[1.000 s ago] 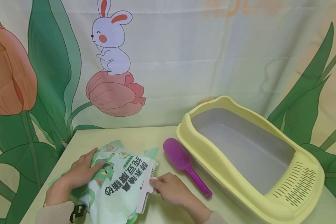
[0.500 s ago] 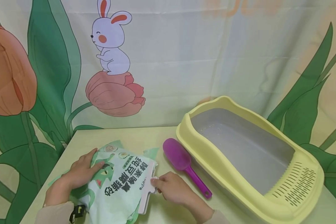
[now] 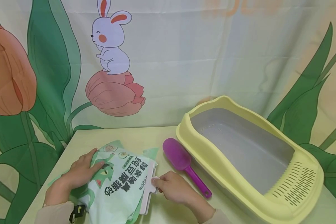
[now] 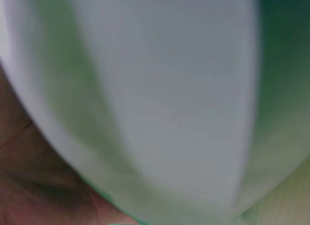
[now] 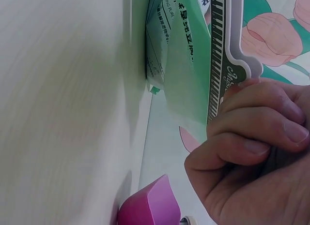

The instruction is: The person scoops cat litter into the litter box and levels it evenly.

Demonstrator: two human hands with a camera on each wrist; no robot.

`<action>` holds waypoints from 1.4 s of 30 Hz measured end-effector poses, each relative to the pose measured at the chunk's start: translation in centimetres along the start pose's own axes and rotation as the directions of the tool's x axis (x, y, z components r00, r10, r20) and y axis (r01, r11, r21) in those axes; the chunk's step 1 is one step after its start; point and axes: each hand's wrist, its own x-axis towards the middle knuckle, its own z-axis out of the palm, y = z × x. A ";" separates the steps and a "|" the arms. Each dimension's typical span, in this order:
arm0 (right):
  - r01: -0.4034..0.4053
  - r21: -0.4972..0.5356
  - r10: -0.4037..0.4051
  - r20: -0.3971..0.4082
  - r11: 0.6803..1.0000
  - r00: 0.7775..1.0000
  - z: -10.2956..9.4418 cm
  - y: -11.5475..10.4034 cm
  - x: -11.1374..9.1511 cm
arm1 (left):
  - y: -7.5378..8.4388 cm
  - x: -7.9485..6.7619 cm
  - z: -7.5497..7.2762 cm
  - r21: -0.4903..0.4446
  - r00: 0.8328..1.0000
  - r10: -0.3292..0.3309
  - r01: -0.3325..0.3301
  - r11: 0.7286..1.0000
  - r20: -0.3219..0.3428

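Note:
A pale green and white bag of cat litter [image 3: 120, 199], printed with dark characters and a green cat, lies on the table. My left hand [image 3: 79, 172] rests on its left side, fingers extended along it and thumb across the front. A pale bag clip [image 3: 147, 196] runs along the bag's right end. My right hand [image 3: 172, 186] pinches the tab at the clip's middle between thumb and curled fingers. Piano-key stripes decorate the clip [image 5: 217, 55] in the right wrist view. The bag [image 4: 169, 99] fills most of the left wrist view, blurred, with the palm at its left.
A purple scoop [image 3: 182, 160] lies right of the bag, its handle toward the front. Beyond it stands a yellow-rimmed grey litter box [image 3: 207, 138] with a slotted end. A printed curtain [image 3: 170, 62] hangs behind the table [image 3: 86, 137].
The clip's lower end has swung slightly to the right, and my right hand has shifted a little up and right with it. My left hand and the bag's body stay put.

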 end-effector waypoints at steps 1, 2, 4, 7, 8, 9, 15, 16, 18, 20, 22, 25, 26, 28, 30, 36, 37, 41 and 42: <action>-0.002 0.000 0.002 0.001 1.000 1.000 0.0 0.0 0.0 | 0.0 0.0 0.0 0.001 1.000 0.000 0.000 1.000 0.000; -0.003 -0.003 0.003 0.003 1.000 1.000 -0.1 0.0 -0.1 | 0.0 0.0 0.0 0.002 1.000 0.000 0.000 1.000 0.001; -0.006 -0.007 0.006 0.006 1.000 1.000 -0.2 -0.1 -0.2 | 0.0 0.0 0.0 0.002 1.000 0.000 0.000 1.000 0.002; -0.009 -0.016 0.009 0.012 1.000 1.000 -0.4 -0.2 -0.2 | 0.0 0.0 0.0 0.000 1.000 -0.001 0.001 1.000 0.003; -0.009 -0.018 0.009 0.014 1.000 1.000 -0.4 -0.2 -0.2 | 0.0 0.0 0.0 0.000 1.000 -0.001 0.001 1.000 0.003; -0.007 -0.020 0.008 0.015 1.000 1.000 -0.5 -0.2 -0.2 | 0.1 0.0 0.0 0.000 1.000 0.000 0.000 1.000 0.003; 0.001 -0.019 0.000 0.027 1.000 1.000 -0.8 -0.2 -0.3 | 0.1 0.0 0.0 0.007 1.000 0.001 -0.001 1.000 -0.001; 0.002 -0.018 -0.001 0.029 1.000 1.000 -0.9 -0.2 -0.3 | 0.1 0.0 0.0 0.008 1.000 0.001 -0.001 1.000 -0.001; 0.006 -0.018 -0.005 0.031 1.000 0.999 -1.0 -0.3 -0.3 | 0.1 0.0 0.0 0.008 1.000 0.000 0.000 1.000 -0.001; 0.012 -0.023 -0.012 0.030 1.000 0.999 -1.1 -0.2 -0.3 | 0.0 0.1 0.0 0.006 1.000 0.000 0.000 1.000 -0.001; 0.016 -0.032 -0.015 0.028 0.999 1.000 -1.2 -0.2 -0.3 | 0.0 0.1 0.0 0.005 1.000 0.000 0.000 1.000 -0.002; 0.021 -0.046 -0.020 0.025 0.999 0.999 -1.2 -0.2 -0.3 | 0.0 0.1 -0.1 0.005 1.000 -0.002 0.002 1.000 0.000; 0.023 -0.050 -0.022 0.023 0.998 0.999 -1.3 -0.1 -0.3 | 0.1 0.0 -0.1 0.005 1.000 -0.003 0.003 1.000 0.001; 0.025 -0.051 -0.024 0.026 0.998 0.999 -1.3 -0.1 -0.3 | 0.1 0.0 -0.1 0.006 1.000 -0.004 0.004 1.000 0.001; 0.030 -0.053 -0.028 0.027 0.998 0.999 -1.4 -0.1 -0.3 | 0.0 0.1 -0.1 0.006 1.000 -0.003 0.003 1.000 0.000; 0.040 -0.048 -0.038 0.043 0.998 0.998 -1.5 -0.2 -0.4 | -0.7 0.5 0.3 -0.017 1.000 -0.006 0.005 1.000 -0.014; 0.042 -0.046 -0.040 0.049 0.998 0.998 -1.5 -0.2 -0.5 | -0.9 0.5 0.3 -0.021 1.000 -0.002 0.001 1.000 -0.015; 0.050 -0.036 -0.048 0.069 0.998 0.997 -1.7 -0.2 -0.6 | -1.8 1.0 0.6 -0.022 1.000 0.012 -0.012 1.000 -0.009; 0.051 -0.035 -0.048 0.073 0.998 0.996 -1.8 -0.2 -0.6 | -1.9 1.0 0.6 -0.022 1.000 0.012 -0.012 1.000 -0.010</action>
